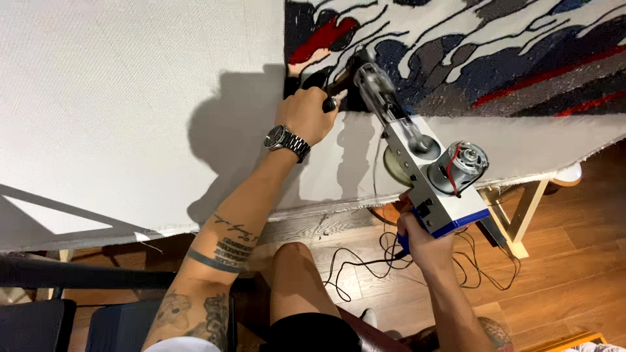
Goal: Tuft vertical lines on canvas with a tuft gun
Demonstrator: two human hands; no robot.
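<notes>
A metal tufting gun (417, 156) with a blue base and an exposed motor is pressed nose-first against a stretched off-white cloth (130, 98). My left hand (306, 114), with a steel watch on the wrist, is closed on the gun's dark front handle next to the cloth. My right hand (417, 234) grips the rear handle under the blue base. The gun's tip meets the cloth at the lower left edge of a tufted patch (469, 45) of navy, grey, white and red yarn.
The cloth hangs on a wooden frame with a pale leg (521, 215) at the right. Black cables (365, 267) loop over the wood floor below. My bare knee (293, 274) is under the cloth's edge. A dark chair (39, 313) stands at the lower left.
</notes>
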